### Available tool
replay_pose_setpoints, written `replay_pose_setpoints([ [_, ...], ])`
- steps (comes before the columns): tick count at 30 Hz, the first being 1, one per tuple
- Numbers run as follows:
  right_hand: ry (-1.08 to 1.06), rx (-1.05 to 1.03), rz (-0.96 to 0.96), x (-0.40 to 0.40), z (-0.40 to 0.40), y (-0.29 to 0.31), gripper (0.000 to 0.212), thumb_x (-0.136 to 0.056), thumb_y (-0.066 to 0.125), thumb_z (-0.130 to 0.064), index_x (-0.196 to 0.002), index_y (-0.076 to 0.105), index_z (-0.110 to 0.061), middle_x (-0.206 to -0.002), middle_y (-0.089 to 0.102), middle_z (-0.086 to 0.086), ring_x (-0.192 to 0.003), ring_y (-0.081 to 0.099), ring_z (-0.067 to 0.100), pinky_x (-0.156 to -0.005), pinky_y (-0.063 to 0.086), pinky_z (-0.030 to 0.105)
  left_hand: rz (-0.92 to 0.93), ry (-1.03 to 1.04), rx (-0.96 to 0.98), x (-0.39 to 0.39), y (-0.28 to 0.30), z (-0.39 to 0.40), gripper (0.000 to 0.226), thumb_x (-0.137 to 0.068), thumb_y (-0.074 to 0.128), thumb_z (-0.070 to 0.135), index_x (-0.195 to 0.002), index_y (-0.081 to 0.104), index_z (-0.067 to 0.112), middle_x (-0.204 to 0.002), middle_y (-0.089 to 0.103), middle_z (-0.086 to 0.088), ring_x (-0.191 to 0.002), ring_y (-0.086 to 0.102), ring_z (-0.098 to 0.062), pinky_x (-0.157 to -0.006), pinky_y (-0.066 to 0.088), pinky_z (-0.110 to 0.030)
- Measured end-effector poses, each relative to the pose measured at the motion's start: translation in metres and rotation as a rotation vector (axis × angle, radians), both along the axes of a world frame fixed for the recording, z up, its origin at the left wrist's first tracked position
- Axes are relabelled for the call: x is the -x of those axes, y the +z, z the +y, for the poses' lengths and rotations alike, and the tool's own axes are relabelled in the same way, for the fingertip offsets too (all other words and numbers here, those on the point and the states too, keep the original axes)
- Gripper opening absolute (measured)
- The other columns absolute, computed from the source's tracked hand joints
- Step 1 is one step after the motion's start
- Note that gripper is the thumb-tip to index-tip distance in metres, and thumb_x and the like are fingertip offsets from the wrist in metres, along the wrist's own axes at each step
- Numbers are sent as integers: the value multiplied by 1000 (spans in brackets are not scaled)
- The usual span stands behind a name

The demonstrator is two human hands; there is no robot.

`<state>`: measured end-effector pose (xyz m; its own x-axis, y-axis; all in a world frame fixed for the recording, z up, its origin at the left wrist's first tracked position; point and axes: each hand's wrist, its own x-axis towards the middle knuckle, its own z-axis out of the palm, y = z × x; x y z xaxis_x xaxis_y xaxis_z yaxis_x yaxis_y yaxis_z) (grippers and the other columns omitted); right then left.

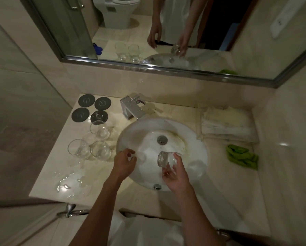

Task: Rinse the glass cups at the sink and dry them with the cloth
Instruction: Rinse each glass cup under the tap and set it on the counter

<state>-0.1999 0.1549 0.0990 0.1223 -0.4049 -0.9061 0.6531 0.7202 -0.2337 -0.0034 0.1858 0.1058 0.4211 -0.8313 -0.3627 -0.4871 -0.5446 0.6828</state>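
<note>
Your right hand (175, 176) grips a tipped glass cup (167, 159) over the sink (198, 150). Your left hand (124, 163) is loose, holding nothing.

Dim, warm yellowish light, brightest glare on the white sink (198, 150) and the wet countertop (67, 185), corners falling dark, straight edges bowed by wide-angle distortion, whole frame soft, hands slightly motion-blurred.
</note>
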Motion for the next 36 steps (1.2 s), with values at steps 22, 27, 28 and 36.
replay_pose_setpoints([
  [22,1177,806,927,-176,75,-3,82,-66,83,-38,-135,40,-31,-128,45,-4,-124,44,20,-95,47,34,-163,-111,-26,-138,-25,78,24,-91,59,18,-113,66,11,-112,61,-14,-106,56,-32,-89,49,-41],
  [27,1235,840,1032,-205,77,-19,77,-73,81,-18,-135,37,-33,-135,50,-3,-127,42,20,-95,48,37,-204,-153,-91,-156,-27,85,28,-93,56,21,-118,63,12,-119,59,-13,-112,53,-33,-95,46,-42],
  [28,1242,852,1047,-208,78,-22,78,-73,80,-16,-136,37,-32,-135,50,-4,-127,41,20,-95,48,36,-202,-161,-104,-159,-29,86,28,-93,56,21,-118,63,12,-120,58,-13,-113,53,-32,-95,46,-41],
  [36,1274,833,1096,-219,79,-30,83,-77,78,-13,-145,33,-27,-142,46,-2,-131,36,22,-98,43,34,-186,-214,-85,-170,-33,84,27,-92,57,21,-117,64,13,-118,60,-12,-111,55,-31,-93,48,-42],
])
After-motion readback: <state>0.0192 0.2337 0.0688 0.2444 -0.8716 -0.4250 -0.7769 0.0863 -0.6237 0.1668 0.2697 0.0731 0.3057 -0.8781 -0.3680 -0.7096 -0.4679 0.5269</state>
